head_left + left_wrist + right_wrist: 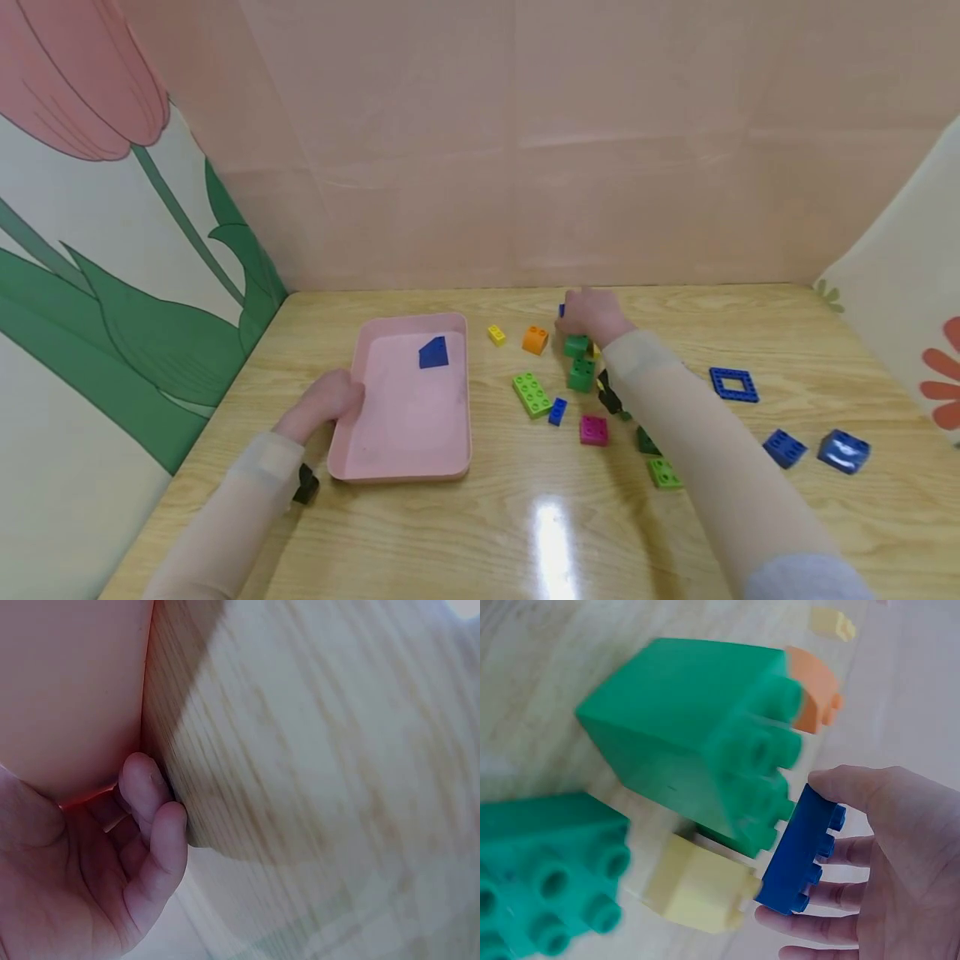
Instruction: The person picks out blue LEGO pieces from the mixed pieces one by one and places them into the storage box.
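My left hand (324, 404) grips the left wall of a pink tray (469, 417), the thumb at the rim and fingers curled along the outside. Inside the tray lies a dark blue sloped block (433, 352). At the back of the table my right hand (591, 314) pinches a narrow blue brick (795, 851) with a row of studs, thumb at one end and fingers at the other. Close to that hand are a tall green brick (682, 712), a second green brick (547, 877) and a yellow brick (697, 885).
Orange (535, 339), small yellow (497, 335), lime (532, 395), small blue (557, 411) and magenta (594, 431) bricks lie right of the tray. A blue square frame (734, 385) and two blue bricks (784, 448) are farther right. A pink wall (510, 167) closes off the back.
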Motion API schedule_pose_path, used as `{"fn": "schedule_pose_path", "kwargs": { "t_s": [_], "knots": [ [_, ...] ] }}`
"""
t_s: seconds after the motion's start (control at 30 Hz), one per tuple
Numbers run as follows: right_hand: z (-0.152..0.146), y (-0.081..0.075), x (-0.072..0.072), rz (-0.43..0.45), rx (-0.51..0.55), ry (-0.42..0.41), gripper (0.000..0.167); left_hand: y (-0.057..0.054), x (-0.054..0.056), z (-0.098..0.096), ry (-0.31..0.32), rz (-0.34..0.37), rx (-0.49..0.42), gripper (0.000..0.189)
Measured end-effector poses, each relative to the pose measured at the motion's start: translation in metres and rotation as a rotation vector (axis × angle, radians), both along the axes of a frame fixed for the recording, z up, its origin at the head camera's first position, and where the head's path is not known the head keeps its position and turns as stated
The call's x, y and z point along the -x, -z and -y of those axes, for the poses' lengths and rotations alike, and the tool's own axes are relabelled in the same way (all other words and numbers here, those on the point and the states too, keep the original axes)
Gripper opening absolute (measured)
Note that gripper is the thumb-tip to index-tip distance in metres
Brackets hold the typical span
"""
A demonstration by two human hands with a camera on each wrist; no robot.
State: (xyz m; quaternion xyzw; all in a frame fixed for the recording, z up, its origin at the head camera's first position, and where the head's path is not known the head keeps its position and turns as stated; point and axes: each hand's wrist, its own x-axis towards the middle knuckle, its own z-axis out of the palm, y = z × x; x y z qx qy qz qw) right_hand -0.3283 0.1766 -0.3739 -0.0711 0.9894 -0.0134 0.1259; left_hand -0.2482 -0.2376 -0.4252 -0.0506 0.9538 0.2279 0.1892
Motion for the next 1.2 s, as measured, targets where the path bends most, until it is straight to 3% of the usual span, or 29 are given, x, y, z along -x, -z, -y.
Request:
{"fn": "schedule_pose_path", "kwargs": {
  "t_s": [0.43, 0.63, 0.9, 1.2],
  "knots": [
    [0.007, -0.034, 0.0, -0.177, -0.078, -0.171, 0.041, -0.004, -0.001, -0.004, 0.003, -0.009, 0.013, 0.024],
    [0.019, -0.049, -0.007, -0.229, -0.147, -0.249, 0.048, -0.002, 0.001, -0.002, -0.001, -0.001, 0.01, 0.026],
    [0.036, -0.057, -0.012, -0.225, -0.119, -0.292, 0.052, -0.001, 0.002, -0.004, -0.018, 0.016, -0.002, 0.028],
    [0.072, -0.057, -0.021, -0.245, -0.137, -0.427, 0.057, -0.001, 0.003, -0.004, -0.005, 0.004, -0.001, 0.026]
  ]
}}
